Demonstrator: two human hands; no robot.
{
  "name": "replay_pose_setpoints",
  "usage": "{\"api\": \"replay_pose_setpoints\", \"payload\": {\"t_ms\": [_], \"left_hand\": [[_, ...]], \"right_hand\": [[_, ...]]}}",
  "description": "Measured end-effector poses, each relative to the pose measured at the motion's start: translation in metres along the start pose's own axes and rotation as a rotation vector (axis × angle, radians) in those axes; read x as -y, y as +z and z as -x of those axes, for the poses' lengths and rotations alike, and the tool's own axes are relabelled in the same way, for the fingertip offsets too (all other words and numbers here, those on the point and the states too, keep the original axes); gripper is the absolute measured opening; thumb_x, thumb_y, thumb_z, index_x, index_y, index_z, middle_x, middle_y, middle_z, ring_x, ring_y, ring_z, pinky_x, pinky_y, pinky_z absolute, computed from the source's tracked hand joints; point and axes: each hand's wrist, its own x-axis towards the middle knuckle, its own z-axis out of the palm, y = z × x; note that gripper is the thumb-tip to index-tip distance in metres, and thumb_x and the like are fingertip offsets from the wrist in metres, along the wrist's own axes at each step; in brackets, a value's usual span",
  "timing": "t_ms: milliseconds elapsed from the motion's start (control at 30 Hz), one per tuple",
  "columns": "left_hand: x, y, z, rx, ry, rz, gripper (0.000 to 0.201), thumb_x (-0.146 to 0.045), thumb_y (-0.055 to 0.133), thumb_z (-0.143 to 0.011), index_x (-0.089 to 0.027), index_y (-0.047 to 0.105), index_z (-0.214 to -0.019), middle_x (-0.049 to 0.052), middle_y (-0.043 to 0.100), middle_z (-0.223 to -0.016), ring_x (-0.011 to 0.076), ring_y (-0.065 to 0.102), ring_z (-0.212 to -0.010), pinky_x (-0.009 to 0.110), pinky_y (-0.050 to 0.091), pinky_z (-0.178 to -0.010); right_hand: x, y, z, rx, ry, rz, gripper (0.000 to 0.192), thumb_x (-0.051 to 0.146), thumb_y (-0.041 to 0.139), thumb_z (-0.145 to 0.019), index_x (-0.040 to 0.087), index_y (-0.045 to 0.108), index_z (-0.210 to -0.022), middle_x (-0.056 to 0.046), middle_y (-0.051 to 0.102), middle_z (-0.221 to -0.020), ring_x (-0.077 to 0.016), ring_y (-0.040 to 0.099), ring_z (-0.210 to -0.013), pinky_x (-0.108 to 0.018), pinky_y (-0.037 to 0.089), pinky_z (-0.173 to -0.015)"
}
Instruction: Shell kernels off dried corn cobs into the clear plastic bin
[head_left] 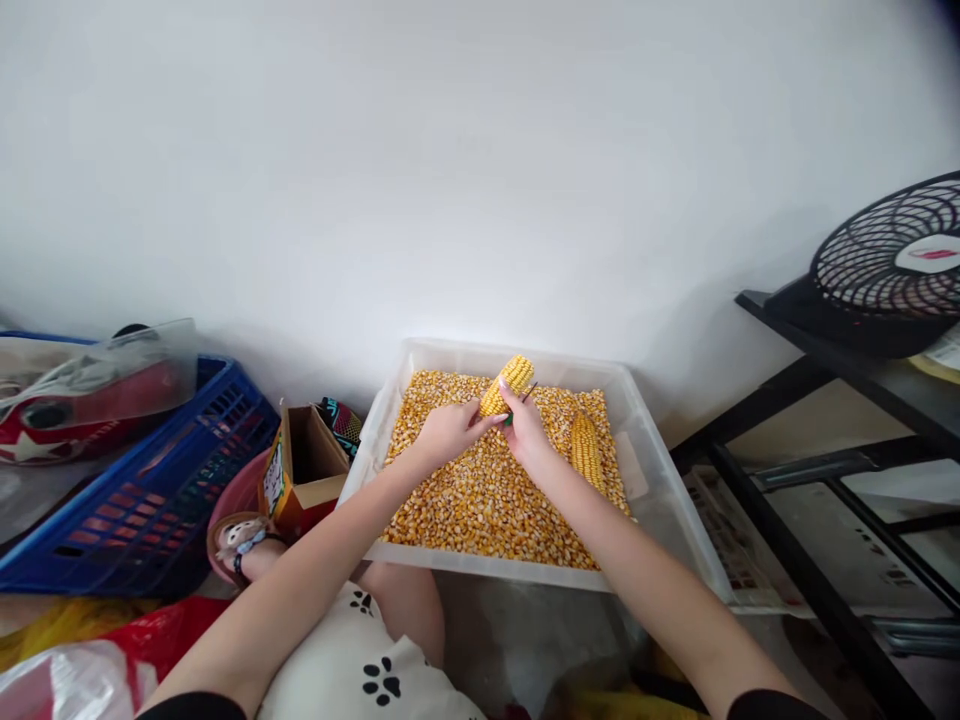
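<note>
An ear of corn [516,373] with yellow kernels is held tilted up over the bin. My left hand [452,432] grips its lower end, fingers closed. Close against it, my right hand [527,428] is closed around a thin dark-shafted tool [531,391], with a bit of green showing near the palm; the right thumb rests on the ear. Most of the tool is hidden by the fingers. Beneath both hands lie loose corn kernels [480,510] in a clear plastic bin [517,572]. A second ear of corn [586,450] lies on the kernels, to the right of my right hand.
To the left stand a blue crate [142,530] with a red shoe [82,410] on top, and an open cardboard box [311,470]. A black metal frame [787,500] on the right carries a black fan [892,250]. Behind the bin rises a white wall [450,180].
</note>
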Motion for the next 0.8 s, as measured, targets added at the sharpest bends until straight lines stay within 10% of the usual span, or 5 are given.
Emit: {"api": "replay_pose_setpoints", "payload": {"t_ms": [333, 633, 800], "left_hand": [[0.004, -0.003, 0.003, 0.058, -0.034, 0.422, 0.046, -0.050, 0.029, -0.089, -0.021, 0.039, -0.054, -0.003, 0.043, -0.041, 0.0118, 0.042, -0.041, 0.024, 0.031, -0.046], [0.021, -0.012, -0.001, -0.161, 0.015, -0.008, 0.040, -0.039, 0.028, -0.090, -0.021, 0.035, -0.054, 0.003, 0.051, -0.053, 0.0154, 0.049, -0.052, 0.028, 0.031, -0.056], [0.040, -0.051, 0.009, -0.431, -0.240, 0.026, 0.043, -0.040, 0.030, -0.088, -0.021, 0.034, -0.049, 0.001, 0.044, -0.044, 0.0142, 0.045, -0.046, 0.026, 0.032, -0.052]], "right_hand": [[-0.002, -0.005, -0.005, 0.072, 0.079, -0.016, 0.034, 0.040, 0.072, -0.062, 0.021, 0.055, -0.085, -0.001, 0.066, -0.080, -0.0158, 0.061, -0.071, -0.024, 0.049, -0.055], [0.000, -0.003, 0.000, 0.195, 0.148, -0.107, 0.033, 0.031, 0.074, -0.063, 0.022, 0.056, -0.090, 0.002, 0.066, -0.081, -0.0152, 0.062, -0.072, -0.025, 0.051, -0.058], [0.006, -0.005, 0.007, 0.379, 0.204, -0.046, 0.028, 0.037, 0.066, -0.074, 0.020, 0.057, -0.095, -0.004, 0.069, -0.082, -0.0207, 0.067, -0.077, -0.031, 0.053, -0.061]]}}
